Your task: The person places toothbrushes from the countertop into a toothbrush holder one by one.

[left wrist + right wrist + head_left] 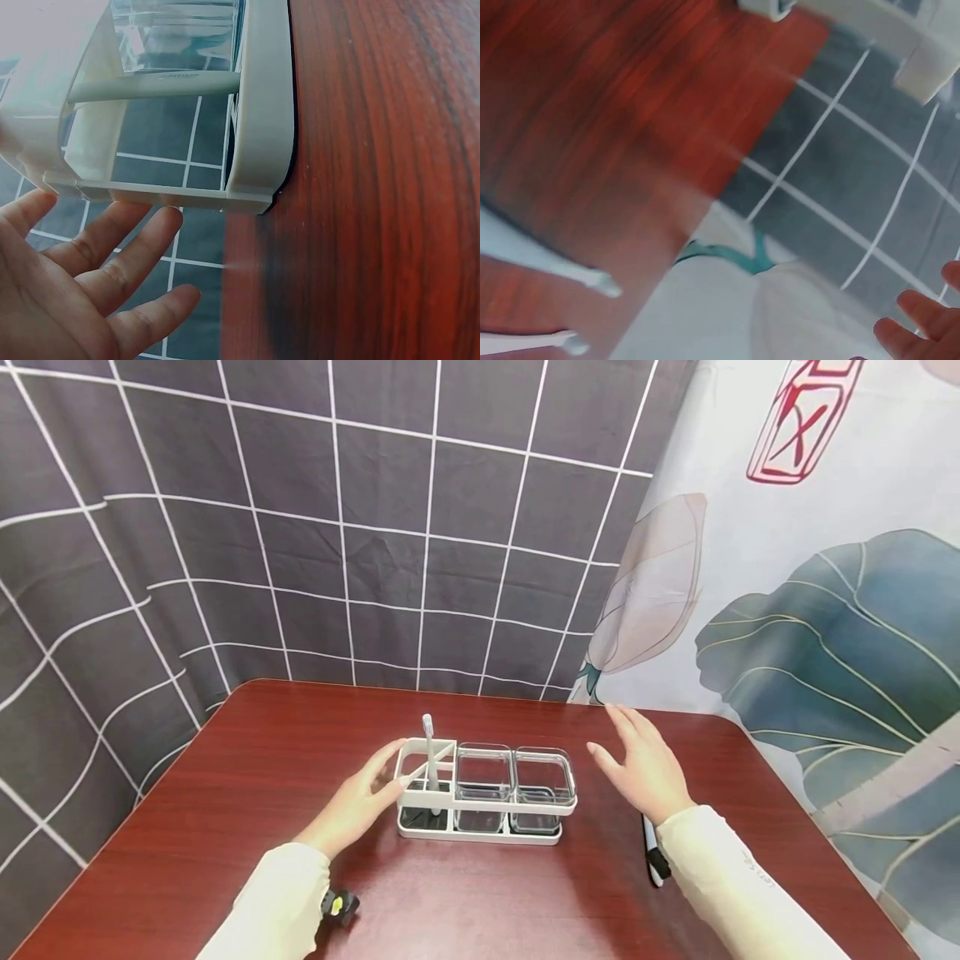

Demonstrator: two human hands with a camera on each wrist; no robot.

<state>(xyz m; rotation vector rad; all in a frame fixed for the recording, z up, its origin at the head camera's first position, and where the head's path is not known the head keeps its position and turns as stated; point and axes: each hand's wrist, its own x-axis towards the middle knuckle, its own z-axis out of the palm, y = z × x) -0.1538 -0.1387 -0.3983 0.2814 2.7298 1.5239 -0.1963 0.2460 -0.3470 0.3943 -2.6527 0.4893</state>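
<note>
A white toothbrush holder (491, 806) with two clear cups (483, 772) stands on the table. One pale toothbrush (431, 760) rises upright from its left compartment, and its handle crosses the frame in the left wrist view. My left hand (360, 797) is at the holder's left end, thumb toward the front and fingers toward the back. In the left wrist view its fingers are spread, with fingertips (171, 219) right at the holder's side edge. My right hand (645, 768) hovers to the right of the holder, fingers extended, holding nothing.
Under my right forearm lie slender brushes, a light blue one (540, 251) and a whitish one (529, 343), beside a black item (658, 864). A small black device (340, 906) sits by my left wrist. A grey gridded curtain (375, 527) hangs behind the red-brown table (247, 827).
</note>
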